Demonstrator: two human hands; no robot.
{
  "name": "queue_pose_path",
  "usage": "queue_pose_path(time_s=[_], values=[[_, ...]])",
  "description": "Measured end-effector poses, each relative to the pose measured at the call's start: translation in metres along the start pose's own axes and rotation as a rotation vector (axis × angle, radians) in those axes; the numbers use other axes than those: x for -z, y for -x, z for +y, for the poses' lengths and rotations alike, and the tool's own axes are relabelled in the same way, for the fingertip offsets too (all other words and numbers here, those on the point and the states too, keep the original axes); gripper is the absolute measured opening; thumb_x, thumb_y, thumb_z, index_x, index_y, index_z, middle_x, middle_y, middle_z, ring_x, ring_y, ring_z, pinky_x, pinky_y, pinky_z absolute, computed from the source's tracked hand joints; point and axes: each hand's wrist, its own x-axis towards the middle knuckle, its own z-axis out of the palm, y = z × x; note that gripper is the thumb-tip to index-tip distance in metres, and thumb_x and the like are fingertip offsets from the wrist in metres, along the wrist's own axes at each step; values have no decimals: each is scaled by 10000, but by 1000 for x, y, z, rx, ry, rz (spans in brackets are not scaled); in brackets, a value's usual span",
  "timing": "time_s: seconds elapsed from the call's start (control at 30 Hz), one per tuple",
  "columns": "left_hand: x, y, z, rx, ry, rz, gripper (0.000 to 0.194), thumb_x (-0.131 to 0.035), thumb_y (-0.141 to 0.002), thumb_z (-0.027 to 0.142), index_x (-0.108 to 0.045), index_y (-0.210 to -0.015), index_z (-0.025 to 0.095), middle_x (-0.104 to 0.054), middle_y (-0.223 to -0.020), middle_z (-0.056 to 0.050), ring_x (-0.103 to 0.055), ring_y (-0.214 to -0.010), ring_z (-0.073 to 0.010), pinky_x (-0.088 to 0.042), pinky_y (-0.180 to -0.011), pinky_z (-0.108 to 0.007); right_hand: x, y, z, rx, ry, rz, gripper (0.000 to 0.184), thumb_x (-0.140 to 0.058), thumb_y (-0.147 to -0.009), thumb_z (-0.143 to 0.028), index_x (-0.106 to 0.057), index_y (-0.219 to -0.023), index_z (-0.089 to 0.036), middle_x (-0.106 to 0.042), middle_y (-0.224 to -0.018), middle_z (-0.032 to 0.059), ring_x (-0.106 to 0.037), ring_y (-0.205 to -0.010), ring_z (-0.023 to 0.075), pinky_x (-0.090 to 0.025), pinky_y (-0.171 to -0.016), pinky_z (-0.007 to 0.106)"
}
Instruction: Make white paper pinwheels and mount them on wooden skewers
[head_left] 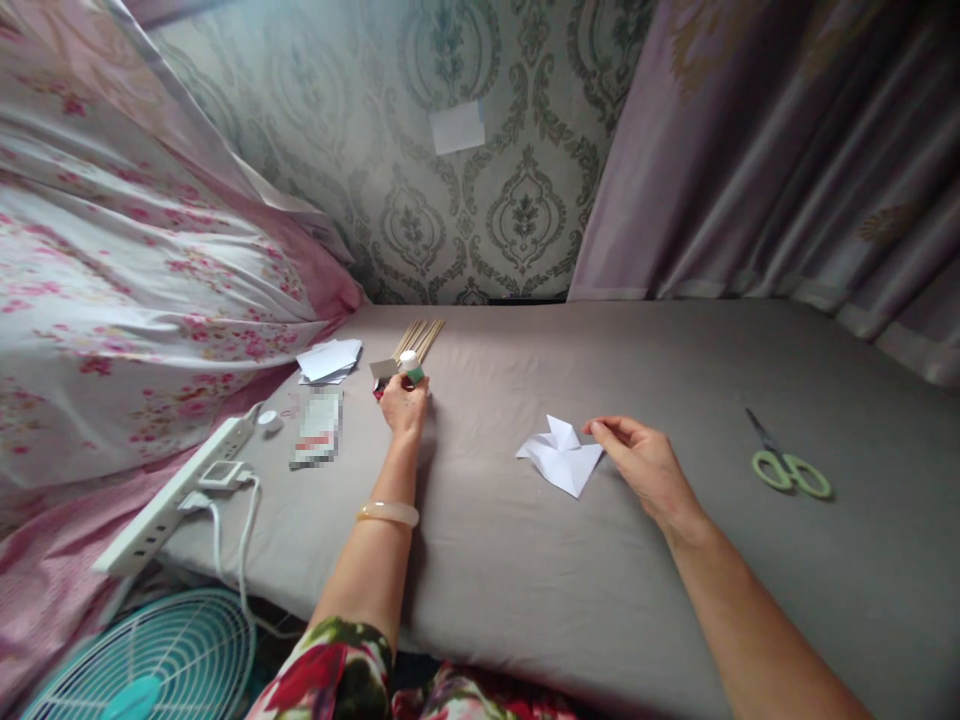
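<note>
A grey cloth (510, 570) covers the broad flat surface, with a patterned wall (495, 215) behind it, a flowered curtain (150, 270) on the left and a mauve curtain (697, 160) on the right. A turquoise fan (172, 650) stands at the lower left, below a white power strip (176, 490) with plugs in it.

The right hand (645, 462) has thumb and forefinger brought close together at the right-hand corner of a folded white paper (561, 465), which lies near the middle of the cloth; whether they pinch it, I cannot tell. The left hand (405, 402), with a pale bracelet (388, 514) on the forearm, has its fingers curled around the lower part of a small white-capped bottle.

Green-handled scissors (784, 462) lie well to the right, blades pointing away. On the left are a stack of white paper (330, 360) and, nearer, a blurred packet (317, 425). Thin wooden sticks (415, 338) lie just beyond the bottle (410, 362); a small box (383, 369) sits beside it.
</note>
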Motion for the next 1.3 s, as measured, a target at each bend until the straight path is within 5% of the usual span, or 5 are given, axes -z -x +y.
queue_pose_path(time_s=[0.47, 0.77, 0.97, 1.13, 1.3], values=[[-13, 1, 4, -25, -70, 25, 277, -601, -745, 357, -654, -921, 149, -716, -965, -119, -656, -920, -263, -461, -859, -349, -4, 5, 2, 175, 268, 30, 207, -580, -761, -375, -690, -774, -199, -720, -801, 62, -632, -779, 207, -461, -762, 335], [-12, 8, 2, 38, -65, -43, 299, -623, -714, 314, -592, -957, 142, -675, -1000, -128, -629, -966, -267, -447, -895, -366, -31, 35, 3, 511, 692, -200, 79, -586, -835, -264, -653, -817, -226, -701, -879, 50, -604, -878, 229, -397, -830, 365], [-2, 27, 3, 58, -201, -137, 313, -637, -723, 340, -588, -959, 140, -666, -965, -152, -624, -956, -296, -463, -843, -385, -42, 47, 6, 582, 901, -198, 83, -617, -838, -260, -619, -893, -198, -663, -894, 77, -565, -920, 254, -360, -822, 364], [1, 46, 23, -89, -266, -333, 200, -589, -776, 378, -630, -772, 182, -677, -824, -109, -633, -855, -271, -465, -765, -363, -41, 43, 7, 619, 978, -216, 78, -554, -879, -217, -623, -845, -209, -651, -849, 70, -550, -886, 244, -351, -807, 357], [-9, 75, 46, -462, 27, -514, 177, -559, -811, 328, -672, -785, 194, -678, -782, -62, -607, -737, -186, -463, -754, -309, -34, 39, 4, 629, 1056, -262, 170, -489, -910, -164, -632, -823, -196, -642, -838, 78, -536, -869, 235, -347, -788, 351]])
